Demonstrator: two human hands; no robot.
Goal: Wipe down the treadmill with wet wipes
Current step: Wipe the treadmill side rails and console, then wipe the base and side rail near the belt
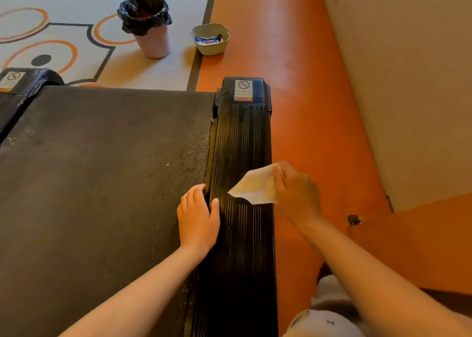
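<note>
The treadmill's dark belt (102, 170) fills the left half of the head view, with its black ribbed side rail (241, 137) running along the right edge. My left hand (198, 215) lies flat with straight fingers on the belt's edge, the thumb on the rail. My right hand (296, 191) pinches a white wet wipe (254, 187), which hangs just above the rail's right side. A pack of wet wipes (208, 40) lies in a pale green tub (213, 49) on the floor beyond the rail's end.
A pink bin with a black liner (148, 25) stands on the patterned carpet beyond the treadmill. Orange floor (306, 94) runs to the right of the rail, bounded by a beige wall (396, 68). The treadmill's other rail end cap (23, 80) shows at far left.
</note>
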